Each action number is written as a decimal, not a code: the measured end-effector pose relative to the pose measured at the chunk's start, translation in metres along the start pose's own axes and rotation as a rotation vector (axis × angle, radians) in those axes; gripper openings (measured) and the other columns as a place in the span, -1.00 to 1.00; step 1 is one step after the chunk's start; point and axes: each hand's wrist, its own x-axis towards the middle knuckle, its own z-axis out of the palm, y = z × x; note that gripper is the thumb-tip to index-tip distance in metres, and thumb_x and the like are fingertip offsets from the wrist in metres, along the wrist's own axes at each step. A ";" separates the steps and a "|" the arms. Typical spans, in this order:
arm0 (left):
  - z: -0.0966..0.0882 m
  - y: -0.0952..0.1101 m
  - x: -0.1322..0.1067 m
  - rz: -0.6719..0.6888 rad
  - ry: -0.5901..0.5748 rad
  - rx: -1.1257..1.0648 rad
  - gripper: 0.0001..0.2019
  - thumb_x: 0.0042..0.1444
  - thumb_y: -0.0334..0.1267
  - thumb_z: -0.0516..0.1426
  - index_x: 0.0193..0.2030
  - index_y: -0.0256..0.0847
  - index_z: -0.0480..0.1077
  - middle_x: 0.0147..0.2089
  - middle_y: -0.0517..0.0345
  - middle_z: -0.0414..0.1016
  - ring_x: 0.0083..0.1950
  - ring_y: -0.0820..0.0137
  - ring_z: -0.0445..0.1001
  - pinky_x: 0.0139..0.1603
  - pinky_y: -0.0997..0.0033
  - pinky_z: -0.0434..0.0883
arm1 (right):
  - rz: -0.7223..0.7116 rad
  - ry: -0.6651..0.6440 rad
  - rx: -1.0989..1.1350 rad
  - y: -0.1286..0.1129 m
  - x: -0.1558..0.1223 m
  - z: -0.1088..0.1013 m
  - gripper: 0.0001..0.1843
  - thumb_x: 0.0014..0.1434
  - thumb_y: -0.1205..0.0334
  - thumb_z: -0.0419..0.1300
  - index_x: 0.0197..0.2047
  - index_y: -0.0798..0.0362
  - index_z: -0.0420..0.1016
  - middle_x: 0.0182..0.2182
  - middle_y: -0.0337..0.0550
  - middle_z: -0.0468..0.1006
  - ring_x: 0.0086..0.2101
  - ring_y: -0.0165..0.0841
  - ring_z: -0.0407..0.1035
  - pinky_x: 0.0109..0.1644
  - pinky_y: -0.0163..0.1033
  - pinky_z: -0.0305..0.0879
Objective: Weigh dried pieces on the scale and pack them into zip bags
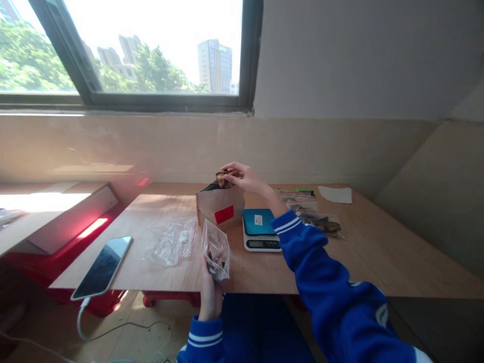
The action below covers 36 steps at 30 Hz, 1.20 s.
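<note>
My right hand (242, 179) pinches a dried brown piece (223, 179), perhaps a mushroom, at the mouth of a kraft paper bag (220, 209) with a red label. Darker pieces poke out of that bag's top. My left hand (210, 297) sits low at the table's front edge, gripping a clear zip bag (216, 250) with dark pieces inside. A digital kitchen scale (261, 231) with a teal top stands just right of the paper bag, under my right forearm.
A flattened clear zip bag (174, 242) lies left of my hands. A smartphone (102, 267) on a cable sits near the wooden table's (378, 257) left edge. Several zip bags (317, 222), a green pen (304, 192) and white paper (336, 194) lie behind the scale.
</note>
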 end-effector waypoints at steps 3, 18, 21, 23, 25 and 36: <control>0.001 0.000 -0.001 0.013 -0.008 0.009 -0.47 0.23 -0.07 0.03 0.34 0.05 0.11 -0.04 0.02 0.52 -0.16 0.37 0.53 -0.30 0.50 0.46 | -0.021 -0.087 -0.031 -0.001 0.001 -0.007 -0.64 0.14 0.02 0.23 -0.07 0.06 0.44 -0.16 -0.10 0.57 -0.20 -0.32 0.48 -0.16 -0.24 0.44; 0.001 0.002 -0.002 -0.019 0.012 -0.035 -0.54 0.28 -0.14 -0.02 0.31 0.02 0.17 -0.12 0.08 0.56 -0.10 0.38 0.54 -0.14 0.48 0.49 | 0.042 0.036 -0.051 0.005 -0.001 0.009 -0.64 0.22 0.03 0.13 -0.02 0.09 0.36 -0.17 -0.06 0.56 -0.16 -0.33 0.46 -0.10 -0.24 0.39; 0.001 0.002 -0.001 -0.016 0.008 -0.036 -0.55 0.28 -0.15 -0.01 0.30 -0.01 0.20 -0.11 0.06 0.56 -0.10 0.39 0.54 -0.13 0.49 0.49 | 0.079 0.008 0.028 0.003 0.000 0.009 -0.66 0.21 0.06 0.16 -0.05 0.11 0.38 -0.17 -0.04 0.58 -0.16 -0.33 0.47 -0.11 -0.25 0.41; 0.001 0.002 -0.001 -0.019 0.004 -0.034 -0.54 0.26 -0.13 0.02 0.29 -0.03 0.21 -0.11 0.04 0.56 -0.11 0.37 0.55 -0.13 0.47 0.49 | 0.087 0.005 0.065 0.002 0.001 0.008 -0.67 0.19 0.06 0.19 -0.08 0.11 0.41 -0.18 -0.05 0.60 -0.17 -0.32 0.48 -0.13 -0.25 0.43; 0.001 0.003 -0.001 -0.022 0.010 -0.031 -0.52 0.23 -0.11 0.05 0.29 -0.03 0.22 -0.12 0.04 0.56 -0.13 0.36 0.55 -0.14 0.45 0.49 | 0.086 0.013 0.081 0.002 0.001 0.008 -0.67 0.18 0.05 0.19 -0.09 0.10 0.42 -0.21 -0.06 0.61 -0.20 -0.33 0.48 -0.16 -0.26 0.44; 0.000 0.005 -0.002 -0.022 0.047 -0.035 -0.54 0.26 -0.13 0.01 0.29 -0.04 0.21 -0.12 0.04 0.55 -0.16 0.39 0.54 -0.16 0.49 0.49 | 0.023 0.155 0.093 0.013 0.008 0.014 -0.60 0.18 -0.07 0.15 -0.10 0.10 0.38 -0.20 -0.05 0.57 -0.19 -0.32 0.47 -0.12 -0.23 0.41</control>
